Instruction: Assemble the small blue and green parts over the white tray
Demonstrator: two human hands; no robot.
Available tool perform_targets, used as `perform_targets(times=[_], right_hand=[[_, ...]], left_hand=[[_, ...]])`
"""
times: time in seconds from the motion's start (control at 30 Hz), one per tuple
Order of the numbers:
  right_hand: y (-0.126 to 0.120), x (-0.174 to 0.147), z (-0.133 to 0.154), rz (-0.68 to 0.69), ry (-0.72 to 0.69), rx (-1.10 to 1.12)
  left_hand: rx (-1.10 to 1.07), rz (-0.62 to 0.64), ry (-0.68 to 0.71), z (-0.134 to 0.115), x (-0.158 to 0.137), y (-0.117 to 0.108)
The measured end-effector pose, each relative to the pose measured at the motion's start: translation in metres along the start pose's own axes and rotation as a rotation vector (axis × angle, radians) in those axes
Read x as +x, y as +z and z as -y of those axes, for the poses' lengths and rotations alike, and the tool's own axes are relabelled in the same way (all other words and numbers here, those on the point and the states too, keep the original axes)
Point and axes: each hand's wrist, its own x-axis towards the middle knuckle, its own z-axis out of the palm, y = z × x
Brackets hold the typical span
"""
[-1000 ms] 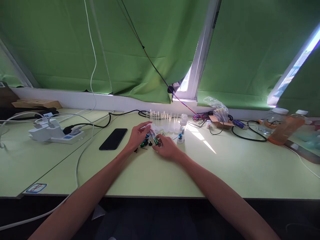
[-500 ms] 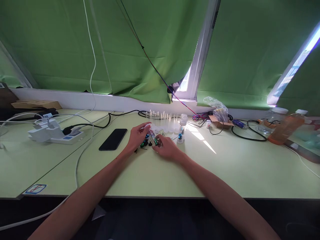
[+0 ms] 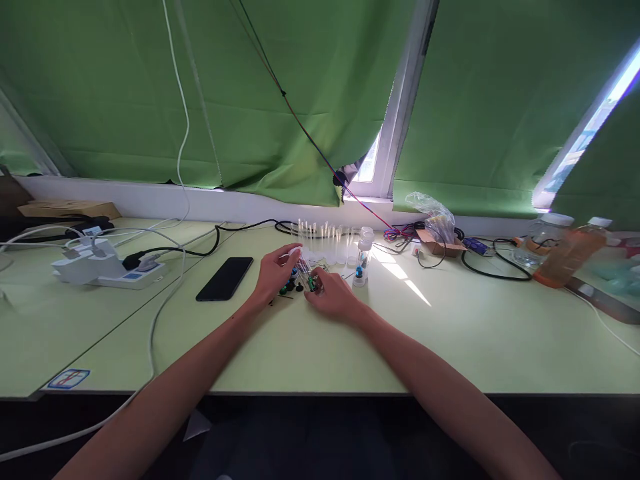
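Note:
My left hand (image 3: pixel 273 273) is closed around the white-ended part of a clear tube (image 3: pixel 303 266), which tilts down toward my other hand. Thin, light-coloured pieces show inside the tube. At its lower end, my right hand (image 3: pixel 334 294) pinches small green electronic parts (image 3: pixel 313 284); their exact kind is too small to make out. Loose dark, blue and green parts (image 3: pixel 290 287) lie on the table under and between my hands. Just behind stands a row of clear tubes (image 3: pixel 327 248) with whitish bottoms. A capped clear tube (image 3: pixel 361 270) with blue parts inside stands upright beyond my right hand.
A black phone (image 3: pixel 225 279) lies left of my hands. Farther left is a white power strip (image 3: pixel 143 276) with plugs and cables. At the back right are a small cardboard box (image 3: pixel 445 247) with a plastic bag, a blue connector (image 3: pixel 475 247), and an orange-filled bottle (image 3: pixel 570 257).
My hands hold nearly the same pose around the tube and green parts. The whole view has shifted very slightly; nothing else has visibly moved.

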Motion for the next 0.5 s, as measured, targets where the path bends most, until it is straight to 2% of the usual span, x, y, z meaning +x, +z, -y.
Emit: perform_targets(times=[0.5], right_hand=[[-0.0015,-0.0006,0.0054,-0.132,-0.009,0.024]], left_hand=[[0.033,0.007,-0.016,0.0028,0.0014,0.0023]])
